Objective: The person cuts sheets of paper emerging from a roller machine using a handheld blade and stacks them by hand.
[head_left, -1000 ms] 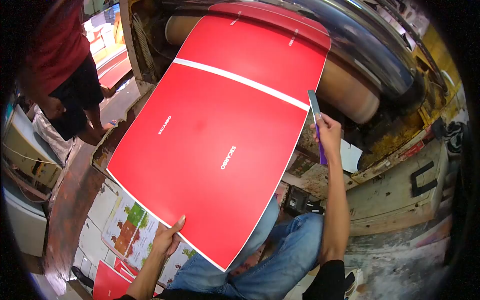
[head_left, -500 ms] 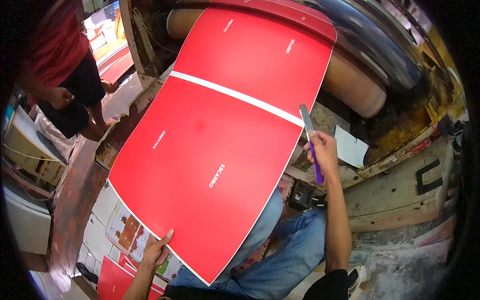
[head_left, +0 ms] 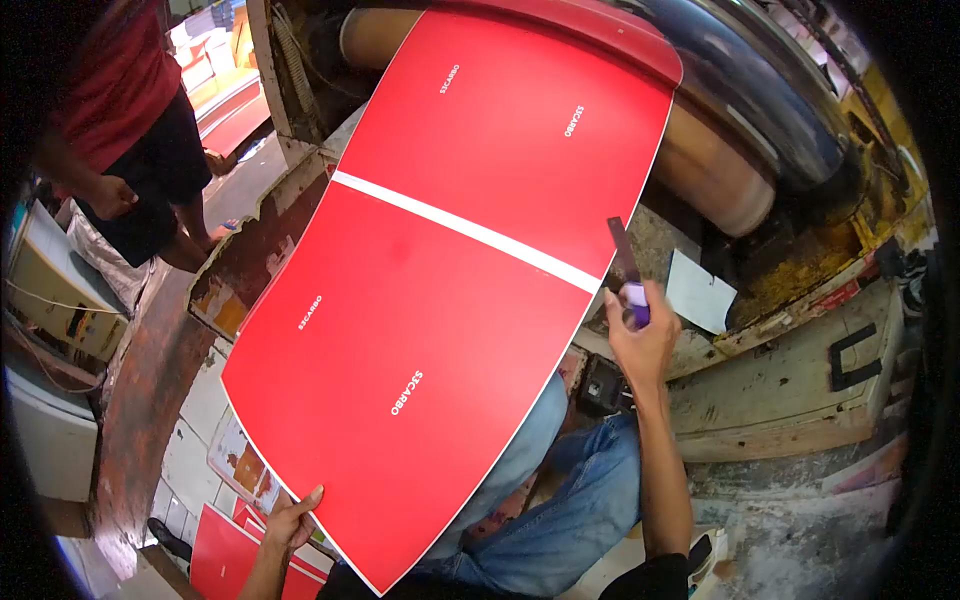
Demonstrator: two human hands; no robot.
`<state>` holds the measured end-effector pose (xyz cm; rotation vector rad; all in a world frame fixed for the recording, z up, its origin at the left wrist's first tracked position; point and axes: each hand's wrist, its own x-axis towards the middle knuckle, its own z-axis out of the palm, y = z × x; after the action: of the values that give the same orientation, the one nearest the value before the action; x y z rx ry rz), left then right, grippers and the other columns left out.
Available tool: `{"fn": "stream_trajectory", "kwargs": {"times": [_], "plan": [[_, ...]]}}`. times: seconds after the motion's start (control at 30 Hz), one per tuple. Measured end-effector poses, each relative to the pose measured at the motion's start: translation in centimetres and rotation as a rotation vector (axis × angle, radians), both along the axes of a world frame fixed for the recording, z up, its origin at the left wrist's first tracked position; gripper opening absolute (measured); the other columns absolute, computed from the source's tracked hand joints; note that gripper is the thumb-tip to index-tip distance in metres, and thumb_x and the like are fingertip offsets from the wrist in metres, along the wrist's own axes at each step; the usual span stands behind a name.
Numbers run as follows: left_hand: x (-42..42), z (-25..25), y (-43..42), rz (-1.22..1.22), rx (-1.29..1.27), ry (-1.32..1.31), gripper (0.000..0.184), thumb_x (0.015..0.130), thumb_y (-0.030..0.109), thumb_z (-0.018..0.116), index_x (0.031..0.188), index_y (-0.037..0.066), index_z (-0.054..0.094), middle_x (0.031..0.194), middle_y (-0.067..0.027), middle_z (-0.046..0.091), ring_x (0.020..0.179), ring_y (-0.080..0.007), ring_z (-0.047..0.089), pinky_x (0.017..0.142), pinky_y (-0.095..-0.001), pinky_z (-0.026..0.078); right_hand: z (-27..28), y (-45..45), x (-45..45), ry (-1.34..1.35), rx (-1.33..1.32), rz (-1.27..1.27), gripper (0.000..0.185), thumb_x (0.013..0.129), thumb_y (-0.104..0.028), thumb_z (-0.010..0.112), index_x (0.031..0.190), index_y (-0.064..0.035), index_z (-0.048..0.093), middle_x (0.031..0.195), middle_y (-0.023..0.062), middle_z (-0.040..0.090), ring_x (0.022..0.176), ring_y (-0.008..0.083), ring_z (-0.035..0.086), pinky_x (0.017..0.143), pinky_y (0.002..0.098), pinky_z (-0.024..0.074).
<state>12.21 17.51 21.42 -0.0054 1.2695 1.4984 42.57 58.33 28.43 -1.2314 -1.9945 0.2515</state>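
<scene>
A large red sheet (head_left: 480,250) with white S3CARBO lettering and a white band across it slopes from a roller machine down to my lap. My left hand (head_left: 292,522) pinches its lower left edge, thumb on top and fingers underneath. Just off the sheet's right edge, near the end of the white band, my right hand (head_left: 645,335) is closed around a purple-handled tool with a flat metal blade (head_left: 624,250). The blade points up and away from me. Its exact kind is unclear, and the handle is partly hidden and blurred.
Dark shiny and brown rollers (head_left: 715,165) cross the top. A person in a red shirt (head_left: 115,85) stands at the left. More red sheets (head_left: 222,555) lie low at the left. A white paper piece (head_left: 700,292) rests on the machine ledge at the right.
The red sheet has come down toward me, and my left hand has moved down and left with it. My right hand has turned the tool, tilting its blade and handle.
</scene>
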Motion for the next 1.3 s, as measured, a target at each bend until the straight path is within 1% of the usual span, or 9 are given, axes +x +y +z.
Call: {"fn": "stream_trajectory", "kwargs": {"times": [0.13,0.33,0.47,0.53,0.7,0.97,1.1,1.2,1.3], "plan": [[-0.1,0.6,-0.6,0.018,-0.009,0.055,0.068,0.089,-0.004,0.058,0.144,0.006,0.020,0.134,-0.0191,0.046,0.119,-0.0306,0.054,0.095,-0.0471,0.052,0.6,1.6,-0.7,-0.368,0.281,0.291,0.049,0.068,-0.001,0.066,0.116,-0.0070,0.061,0.115,0.0076,0.060,0.094,0.0276,0.062,0.068,0.0397,0.0550],[-5.4,-3.0,-7.2,-0.198,-0.300,0.202,0.070,0.087,-0.001,0.063,0.144,0.008,0.022,0.122,-0.0181,0.056,0.098,-0.0249,0.065,0.067,-0.0323,0.060,-0.8,5.0,-0.4,-0.312,0.090,0.480,0.039,0.070,0.001,0.063,0.107,-0.0091,0.070,0.101,0.0126,0.069,0.088,0.0307,0.068,0.074,0.0373,0.0554],[-8.1,-4.5,-11.8,-0.107,-0.333,0.289,0.068,0.087,0.001,0.065,0.142,0.008,0.025,0.112,-0.0128,0.063,0.057,-0.0084,0.058,0.031,-0.0178,0.037,0.6,4.8,-1.3,-0.121,-0.064,0.373,0.034,0.069,0.006,0.059,0.098,-0.0062,0.072,0.095,0.0172,0.070,0.085,0.0316,0.069,0.075,0.0359,0.0547],[-10.1,-3.6,-12.9,-0.197,-0.346,0.235,0.065,0.086,0.000,0.065,0.141,0.005,0.030,0.120,-0.0136,0.061,0.069,-0.0115,0.065,0.049,-0.0211,0.053,0.6,3.8,-1.9,-0.088,-0.122,0.369,0.033,0.069,0.004,0.060,0.098,-0.0054,0.072,0.095,0.0183,0.069,0.084,0.0313,0.069,0.075,0.0380,0.0540],[-10.2,-14.0,-6.3,0.057,-0.083,0.245,0.059,0.084,-0.001,0.069,0.134,0.003,0.040,0.129,-0.0123,0.053,0.113,-0.0233,0.057,0.096,-0.0403,0.052,0.2,2.4,-2.8,-0.148,-0.108,0.416,0.030,0.069,-0.002,0.062,0.097,-0.0048,0.072,0.091,0.0185,0.069,0.081,0.0331,0.068,0.075,0.0391,0.0535],[-6.5,-22.0,7.8,0.323,-0.267,0.454,0.097,0.076,0.015,0.080,0.143,-0.003,0.012,0.134,-0.0274,0.043,0.111,-0.0345,0.058,0.086,-0.0436,0.055,0.8,0.3,-2.2,-0.158,-0.079,0.449,0.029,0.069,0.005,0.061,0.095,-0.0018,0.072,0.084,0.0204,0.068,0.073,0.0317,0.068,0.065,0.0347,0.0518],[0.4,-20.3,11.7,-0.540,-0.659,1.359,0.150,0.049,0.034,0.093,0.143,-0.006,-0.017,0.146,-0.0418,0.003,0.137,-0.0570,0.008,0.112,-0.0584,0.021,0.6,-0.1,-2.5,-0.139,-0.137,0.485,0.032,0.066,0.005,0.060,0.094,-0.0021,0.073,0.082,0.0210,0.068,0.071,0.0319,0.068,0.064,0.0350,0.0520],[4.6,-17.8,15.2,-0.750,-0.810,1.314,0.157,0.044,0.043,0.092,0.144,-0.006,-0.018,0.143,-0.0468,-0.005,0.134,-0.0574,-0.020,0.113,-0.0603,-0.001,0.9,-0.6,-2.6,-0.148,-0.160,0.511,0.030,0.067,0.000,0.061,0.093,-0.0066,0.074,0.080,0.0194,0.068,0.070,0.0328,0.067,0.065,0.0377,0.0528],[3.2,-21.3,16.1,-0.583,-0.866,1.319,0.162,0.040,0.046,0.093,0.143,-0.004,-0.021,0.142,-0.0473,-0.013,0.133,-0.0581,-0.021,0.109,-0.0667,-0.003,1.2,-1.5,-2.8,-0.140,-0.158,0.557,0.027,0.069,-0.005,0.061,0.092,-0.0121,0.075,0.079,0.0176,0.068,0.071,0.0335,0.066,0.068,0.0406,0.0537]]}}
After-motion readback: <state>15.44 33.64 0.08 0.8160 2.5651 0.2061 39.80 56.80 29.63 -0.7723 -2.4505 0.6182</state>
